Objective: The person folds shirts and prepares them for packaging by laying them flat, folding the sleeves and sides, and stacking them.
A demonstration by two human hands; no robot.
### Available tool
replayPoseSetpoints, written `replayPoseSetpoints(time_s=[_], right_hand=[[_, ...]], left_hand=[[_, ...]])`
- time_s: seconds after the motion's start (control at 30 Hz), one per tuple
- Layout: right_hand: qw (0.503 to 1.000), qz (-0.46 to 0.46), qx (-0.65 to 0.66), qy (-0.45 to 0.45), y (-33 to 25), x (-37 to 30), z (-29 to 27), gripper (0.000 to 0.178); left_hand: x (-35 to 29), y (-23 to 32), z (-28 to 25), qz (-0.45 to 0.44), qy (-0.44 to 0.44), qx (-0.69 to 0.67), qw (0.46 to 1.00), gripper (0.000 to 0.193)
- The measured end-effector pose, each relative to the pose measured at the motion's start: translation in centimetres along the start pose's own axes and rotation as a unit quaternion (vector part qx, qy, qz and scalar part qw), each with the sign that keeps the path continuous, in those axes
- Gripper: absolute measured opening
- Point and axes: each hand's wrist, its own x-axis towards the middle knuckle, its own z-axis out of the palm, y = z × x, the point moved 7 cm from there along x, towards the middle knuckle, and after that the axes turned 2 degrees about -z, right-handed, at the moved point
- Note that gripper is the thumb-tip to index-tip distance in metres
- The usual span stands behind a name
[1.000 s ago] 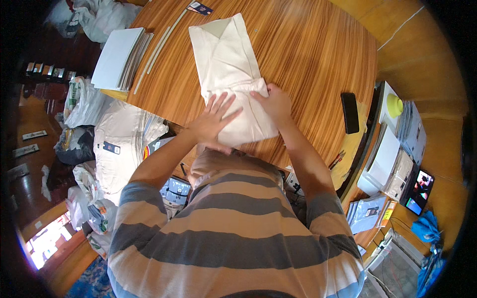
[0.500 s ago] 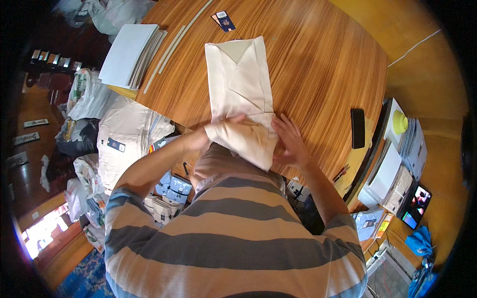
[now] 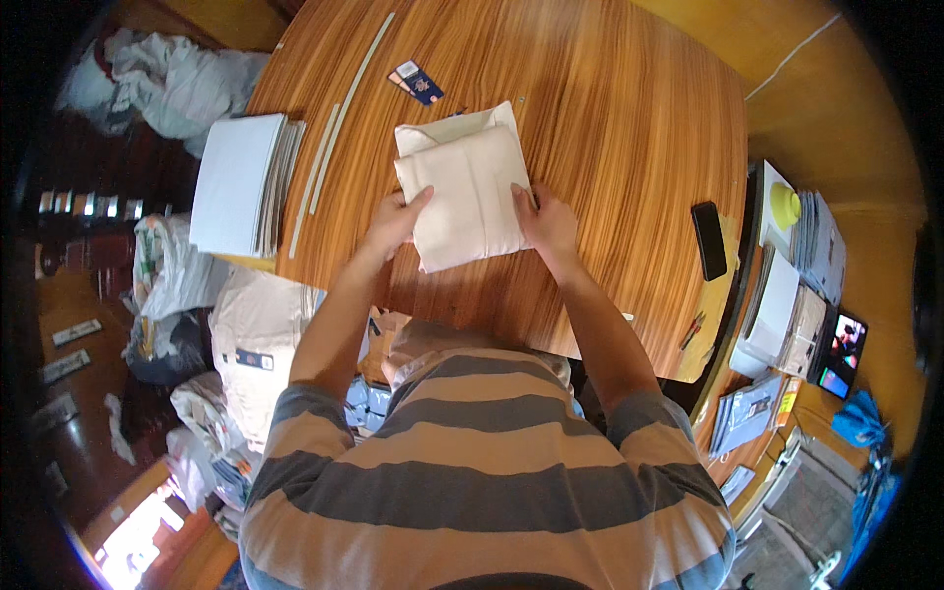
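A cream garment (image 3: 468, 202), folded into a thick squarish bundle, is over the wooden table in front of me. Its far end shows an under layer that sticks out past the top fold. My left hand (image 3: 397, 220) grips the bundle's left edge, thumb on top and fingers underneath out of sight. On the opposite edge my right hand (image 3: 546, 218) holds it the same way, thumb pressed on the cloth. Whether the bundle rests on the table or is slightly lifted, I cannot tell.
Dark tags (image 3: 417, 83) lie beyond the garment on the wooden table (image 3: 629, 128). White sheets (image 3: 238, 185) are stacked at the left, beside pale strips (image 3: 326, 157). A black phone (image 3: 708, 241) lies at the right. More cream garments (image 3: 258, 344) are piled at the lower left.
The garment's near part has been folded over onto the rest, making it shorter. Both hands have moved away from my body and now grip its sides; the right hand was spread beside it before.
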Motion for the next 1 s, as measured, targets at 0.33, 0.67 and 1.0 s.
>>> replayPoseSetpoints(time_s=[0.33, 0.67, 1.0], right_hand=[[0.998, -0.017, -0.053, 0.035, 0.3, 0.8, -0.5, 0.042], [0.984, -0.023, -0.105, 0.143, 2.9, -7.1, -7.9, 0.043], [0.969, -0.136, -0.204, -0.031, 1.9, -1.7, -8.1, 0.045]], left_hand=[[-0.5, 10.4, 6.8, 0.584, -0.136, 0.568, 0.565, 0.080], [-5.5, 6.6, 14.7, 0.475, -0.121, 0.578, 0.652, 0.103], [0.3, 9.5, 12.7, 0.485, -0.175, 0.579, 0.632, 0.142]])
